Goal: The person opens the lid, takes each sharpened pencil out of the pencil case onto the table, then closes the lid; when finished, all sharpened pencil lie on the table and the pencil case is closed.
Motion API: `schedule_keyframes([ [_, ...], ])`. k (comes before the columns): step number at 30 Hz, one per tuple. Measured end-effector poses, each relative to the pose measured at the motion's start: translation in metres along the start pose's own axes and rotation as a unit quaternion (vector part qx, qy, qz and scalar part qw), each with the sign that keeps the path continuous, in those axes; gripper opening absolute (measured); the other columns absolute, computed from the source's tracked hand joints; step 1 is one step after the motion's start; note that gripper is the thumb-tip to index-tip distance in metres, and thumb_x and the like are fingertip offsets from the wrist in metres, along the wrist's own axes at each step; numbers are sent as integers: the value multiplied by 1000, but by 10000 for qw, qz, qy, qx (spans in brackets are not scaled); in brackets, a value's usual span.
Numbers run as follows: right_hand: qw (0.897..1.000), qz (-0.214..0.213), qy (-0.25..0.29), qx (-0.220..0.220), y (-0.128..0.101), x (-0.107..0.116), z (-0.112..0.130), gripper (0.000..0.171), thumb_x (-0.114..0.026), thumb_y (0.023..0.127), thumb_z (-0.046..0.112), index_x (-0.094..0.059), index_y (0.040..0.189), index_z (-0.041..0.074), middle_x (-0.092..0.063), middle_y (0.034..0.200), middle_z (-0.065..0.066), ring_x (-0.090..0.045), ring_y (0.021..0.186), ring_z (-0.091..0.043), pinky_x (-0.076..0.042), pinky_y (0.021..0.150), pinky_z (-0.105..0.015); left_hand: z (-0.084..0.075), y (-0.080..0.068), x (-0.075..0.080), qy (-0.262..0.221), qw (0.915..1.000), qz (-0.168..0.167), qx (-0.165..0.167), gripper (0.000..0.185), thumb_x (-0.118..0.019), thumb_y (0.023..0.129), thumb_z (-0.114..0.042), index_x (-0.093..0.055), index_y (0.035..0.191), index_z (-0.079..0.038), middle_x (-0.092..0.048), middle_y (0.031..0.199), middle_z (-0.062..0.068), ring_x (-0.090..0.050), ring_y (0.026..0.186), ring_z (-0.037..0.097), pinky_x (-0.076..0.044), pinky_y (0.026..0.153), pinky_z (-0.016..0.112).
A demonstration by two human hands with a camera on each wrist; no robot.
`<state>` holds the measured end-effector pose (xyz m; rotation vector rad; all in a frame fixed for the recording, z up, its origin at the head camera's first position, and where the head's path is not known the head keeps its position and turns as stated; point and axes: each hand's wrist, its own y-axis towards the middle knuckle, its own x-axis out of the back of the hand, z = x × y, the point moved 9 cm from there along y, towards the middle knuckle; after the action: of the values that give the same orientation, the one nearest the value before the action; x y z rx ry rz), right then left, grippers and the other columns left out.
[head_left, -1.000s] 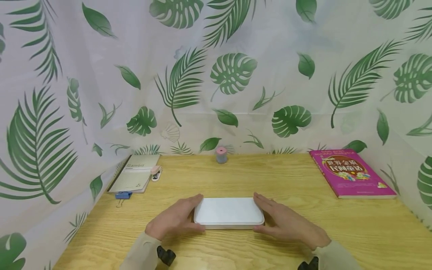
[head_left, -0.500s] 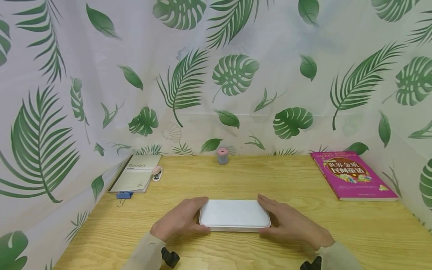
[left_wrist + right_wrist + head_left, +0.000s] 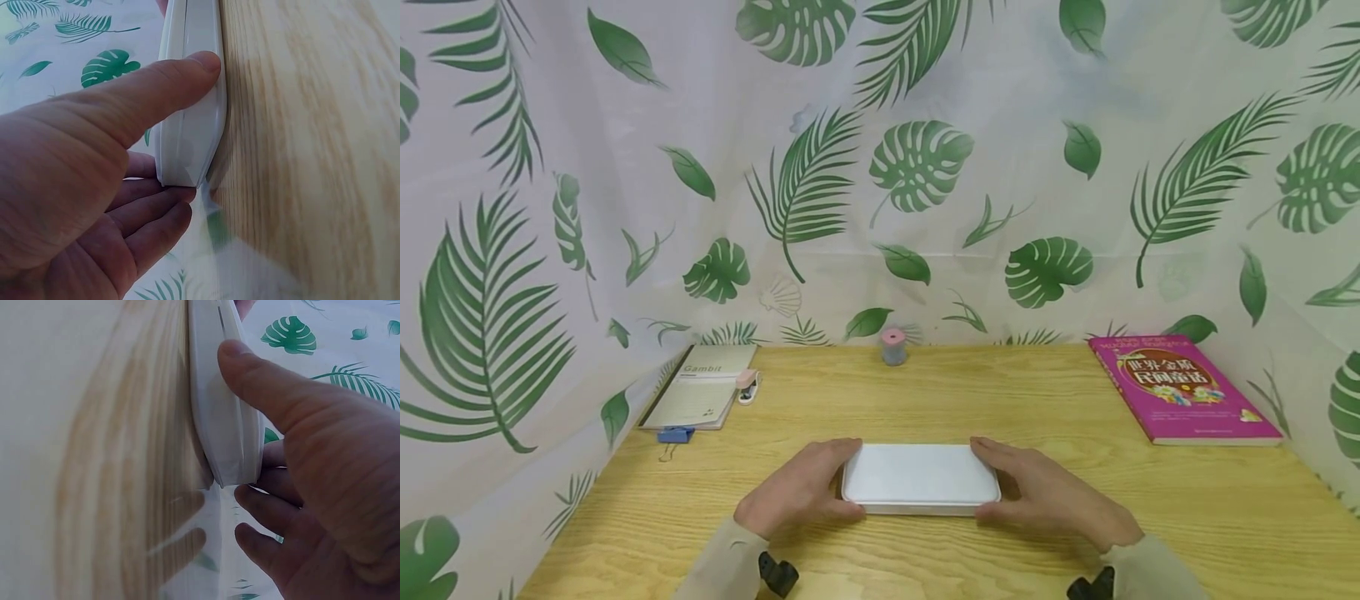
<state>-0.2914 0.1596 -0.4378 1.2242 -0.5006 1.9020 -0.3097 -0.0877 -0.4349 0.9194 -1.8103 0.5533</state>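
A flat white case (image 3: 920, 477) with rounded corners lies on the wooden table (image 3: 1150, 517), near the front edge. My left hand (image 3: 831, 482) grips its left end, thumb on the near edge and fingers curled round the far side. My right hand (image 3: 1011, 483) holds the right end the same way. In the left wrist view the thumb presses the seam of the case (image 3: 190, 81), with the fingers behind it. The right wrist view mirrors this on the case (image 3: 222, 419).
A beige notebook (image 3: 700, 397), a small pink stapler (image 3: 747, 385) and a blue binder clip (image 3: 674, 434) lie at the back left. A small jar with a pink lid (image 3: 892, 345) stands at the back centre. A magenta book (image 3: 1180, 385) lies at the back right. Leaf-print curtains enclose the table.
The case and both hands have shifted slightly right and toward me over the last second. The grip looks the same, and little has moved in the last half second.
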Motion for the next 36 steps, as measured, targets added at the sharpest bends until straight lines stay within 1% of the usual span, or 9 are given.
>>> schedule_keyframes([
  [4,10000,-4,7,-14,0,1,-1,93,-70,85,59,-41,149,-1,-41,154,-16,-43,138,-35,-37,109,-53,-1,0,1,38,10000,-5,-70,86,-85,78,-40,-47,144,-1,-54,143,9,-53,128,23,-43,107,38],
  [11,9999,87,81,-75,0,3,-3,93,-64,85,64,-41,150,0,-41,154,-16,-42,138,-35,-36,109,-54,-2,3,2,-126,9999,39,-59,75,-85,78,-40,-52,138,-9,-60,131,-1,-57,113,10,-48,99,33],
  [15,9999,41,149,8,0,7,-1,89,-62,89,62,-42,149,-1,-43,153,-16,-44,137,-35,-37,108,-54,-3,4,3,-181,9997,29,-183,67,-86,78,-39,-55,131,-13,-62,123,-6,-57,105,7,-49,94,31],
  [19,9997,-107,181,130,0,12,-1,80,-59,92,59,-47,146,0,-46,150,-14,-47,135,-33,-39,107,-54,-4,4,4,-282,9991,3,-315,58,-86,78,-39,-56,123,-18,-62,115,-10,-57,98,5,-51,90,29],
  [26,9985,-311,369,268,0,19,-2,69,-61,92,56,-58,138,5,-54,144,-13,-52,131,-31,-43,104,-54,2,4,3,-444,9988,91,-158,67,-85,77,-42,-54,132,-21,-60,120,-13,-56,102,4,-49,94,31],
  [28,9979,-445,317,340,0,22,-2,65,-62,92,55,-62,135,6,-58,140,-11,-56,127,-29,-46,101,-52,3,3,2,-533,9984,127,-128,67,-85,77,-43,-54,133,-22,-60,120,-14,-56,102,4,-49,95,31],
  [31,9945,-815,231,623,-1,28,1,54,-67,91,49,-69,127,9,-65,130,-8,-63,118,-25,-52,96,-48,3,3,2,-630,9977,130,-194,64,-85,77,-44,-55,130,-25,-60,116,-16,-56,100,4,-49,94,32],
  [34,9888,-1172,170,905,-3,34,3,42,-73,89,41,-74,119,12,-70,122,-5,-67,110,-21,-55,90,-44,2,2,2,-630,9974,83,-342,62,-84,77,-45,-55,129,-26,-59,115,-17,-56,101,4,-48,95,32],
  [36,9864,-1297,140,995,-3,36,4,36,-74,89,38,-75,116,14,-71,119,-4,-68,107,-19,-56,88,-43,0,1,2,-581,9974,45,-425,62,-83,78,-45,-54,130,-26,-60,117,-16,-56,103,4,-48,97,33],
])
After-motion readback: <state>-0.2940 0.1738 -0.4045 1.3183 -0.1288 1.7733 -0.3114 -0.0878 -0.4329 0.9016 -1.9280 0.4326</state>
